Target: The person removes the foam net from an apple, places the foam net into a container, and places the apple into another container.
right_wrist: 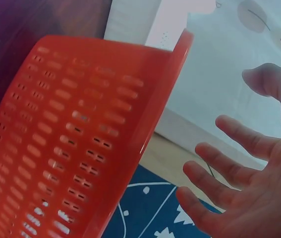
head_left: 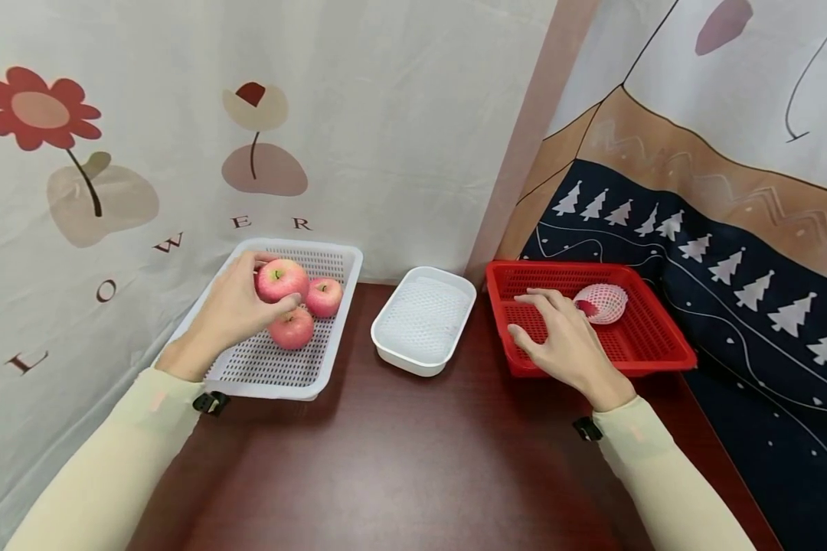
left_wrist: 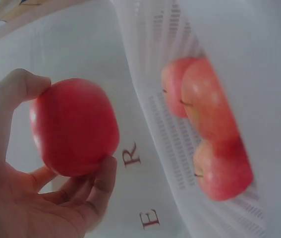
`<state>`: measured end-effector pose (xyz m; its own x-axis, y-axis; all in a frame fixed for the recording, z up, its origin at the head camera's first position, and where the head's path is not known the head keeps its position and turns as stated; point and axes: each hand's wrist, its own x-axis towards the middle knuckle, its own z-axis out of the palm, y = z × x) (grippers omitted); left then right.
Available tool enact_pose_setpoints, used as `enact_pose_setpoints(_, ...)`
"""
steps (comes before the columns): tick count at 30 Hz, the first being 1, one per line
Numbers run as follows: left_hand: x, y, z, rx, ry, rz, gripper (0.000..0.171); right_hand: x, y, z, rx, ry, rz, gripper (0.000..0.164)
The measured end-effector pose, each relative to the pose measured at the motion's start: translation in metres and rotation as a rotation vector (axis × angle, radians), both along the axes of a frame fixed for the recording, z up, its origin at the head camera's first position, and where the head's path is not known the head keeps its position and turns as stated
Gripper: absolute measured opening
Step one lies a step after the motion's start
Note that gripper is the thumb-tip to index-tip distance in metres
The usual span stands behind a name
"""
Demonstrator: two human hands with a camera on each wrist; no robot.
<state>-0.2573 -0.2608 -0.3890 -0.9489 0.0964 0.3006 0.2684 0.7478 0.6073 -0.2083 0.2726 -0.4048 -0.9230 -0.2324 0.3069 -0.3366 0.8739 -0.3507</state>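
My left hand [head_left: 230, 302] holds a red apple [left_wrist: 76, 126] between thumb and fingers, raised over the white basket [head_left: 336, 348]. Below it in that basket are more apples, among them one at the right [head_left: 325, 297] and one nearer me [head_left: 292, 329]; the hand partly hides the basket's left side. Over the left part of the red basket [head_left: 661, 348], my right hand [head_left: 565, 337] hovers with fingers spread and holds nothing. Just beyond its fingers, a red fruit in a white foam net [head_left: 603, 303] lies in the red basket.
A small white tray [head_left: 423, 362] with a textured bottom stands between the two baskets on the dark red-brown table [head_left: 413, 459]. Behind the table hangs a printed curtain [head_left: 400, 138]. Dark patterned cloth [head_left: 751, 398] borders the right side.
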Motion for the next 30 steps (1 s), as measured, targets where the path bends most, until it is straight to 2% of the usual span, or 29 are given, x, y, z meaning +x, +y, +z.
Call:
enact_pose_setpoints(6,-0.008,-0.015,-0.002,-0.063,-0.089,0.027,0.079,0.002,0.007,0.001,0.000,-0.017,-0.020,0.058)
enact_pose_setpoints(16,-0.019,-0.037,-0.003,-0.187,-0.194,0.004,0.082,-0.001,0.019,-0.001,0.004,0.008,-0.011,0.056)
enact_pose_setpoints(23,-0.024,-0.054,-0.007,-0.256,-0.269,-0.018,0.087,-0.002,0.026,0.000,0.006,-0.023,-0.013,0.058)
enact_pose_setpoints(30,-0.031,-0.064,-0.007,-0.307,-0.309,-0.041,0.087,-0.003,0.030,0.002,0.008,-0.032,-0.025,0.057)
